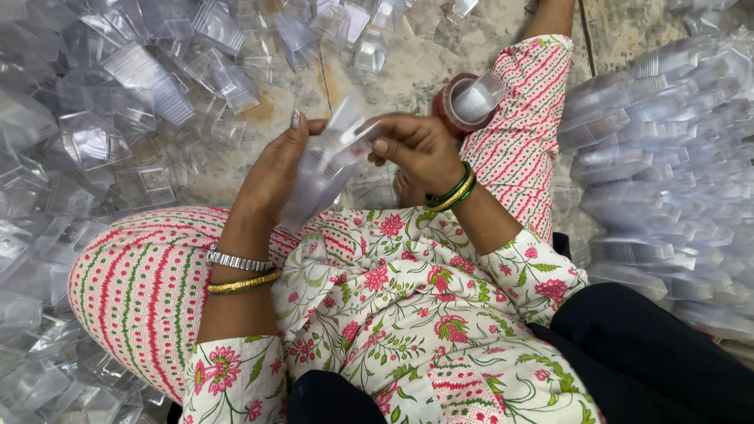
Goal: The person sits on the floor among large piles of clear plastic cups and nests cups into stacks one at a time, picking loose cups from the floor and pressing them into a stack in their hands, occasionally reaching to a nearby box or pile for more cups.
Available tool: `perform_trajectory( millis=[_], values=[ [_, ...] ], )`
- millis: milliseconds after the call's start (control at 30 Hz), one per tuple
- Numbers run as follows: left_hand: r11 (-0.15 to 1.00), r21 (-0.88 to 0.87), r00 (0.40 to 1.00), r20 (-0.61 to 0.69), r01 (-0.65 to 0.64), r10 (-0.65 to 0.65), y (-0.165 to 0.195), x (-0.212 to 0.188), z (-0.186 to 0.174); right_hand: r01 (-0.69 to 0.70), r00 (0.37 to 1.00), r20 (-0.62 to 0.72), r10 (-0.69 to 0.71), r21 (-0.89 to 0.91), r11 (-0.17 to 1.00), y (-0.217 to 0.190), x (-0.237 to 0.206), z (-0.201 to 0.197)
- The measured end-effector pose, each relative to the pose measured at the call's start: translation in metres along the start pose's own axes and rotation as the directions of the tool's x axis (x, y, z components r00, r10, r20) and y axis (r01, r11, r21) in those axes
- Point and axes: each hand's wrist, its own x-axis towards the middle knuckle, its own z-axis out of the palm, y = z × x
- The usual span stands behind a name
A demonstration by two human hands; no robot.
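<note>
- Here, nearest to the camera, the person sits on the floor with legs folded, in a floral tunic (408, 314) and striped trousers (141, 283).
- Just above the lap, the left hand (275, 169) is curled around a clear plastic piece (330, 161); the thumb is up near its top edge and the fingers are behind it, so the grip is narrow, not a full fist.
- The right hand (416, 149) pinches the same piece from the other side, thumb and forefinger closed on its upper edge. Both hands hold this one thing between them, over the knees.
- The piece looks thin and folded; how many layers it has cannot be told, because it is transparent.
- A judgement on risk: the plastic is smooth and clear, so it may slip from the pinch, or crease if the fingers press too hard.
- Also, if it drops, it may get lost among the loose clear containers (102, 133) at the person's left, since all look the same.
- A little further, a roll of tape (465, 104) rests at the raised right knee; it could roll off if the leg moves.
- At the right side, stacked clear trays (667, 157) lie in rows, well apart from the hands.
- Farthest, more containers lie scattered on the stone floor (424, 63).
</note>
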Motion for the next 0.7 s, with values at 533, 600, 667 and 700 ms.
perform_trajectory(
  millis=[533, 600, 667, 700],
  values=[
    [0.966, -0.160, 0.973, 0.080, -0.201, 0.216, -0.007, 0.008, -0.001, 0.215, 0.976, 0.147, -0.158, -0.613, 0.760, -0.022, -0.013, 0.048],
    [0.954, -0.187, 0.963, 0.087, -0.235, 0.255, -0.010, 0.009, 0.001, 0.275, 0.961, 0.230, -0.152, -0.743, 0.611, -0.018, -0.012, 0.057],
    [0.941, -0.278, 0.971, 0.088, -0.192, 0.224, -0.011, 0.007, 0.006, 0.335, 0.940, 0.246, -0.237, -0.793, 0.509, -0.012, -0.010, 0.065],
    [0.932, -0.323, 0.974, 0.090, -0.167, 0.206, -0.012, 0.005, 0.008, 0.359, 0.927, 0.254, -0.276, -0.815, 0.456, -0.009, -0.010, 0.067]
  ],
)
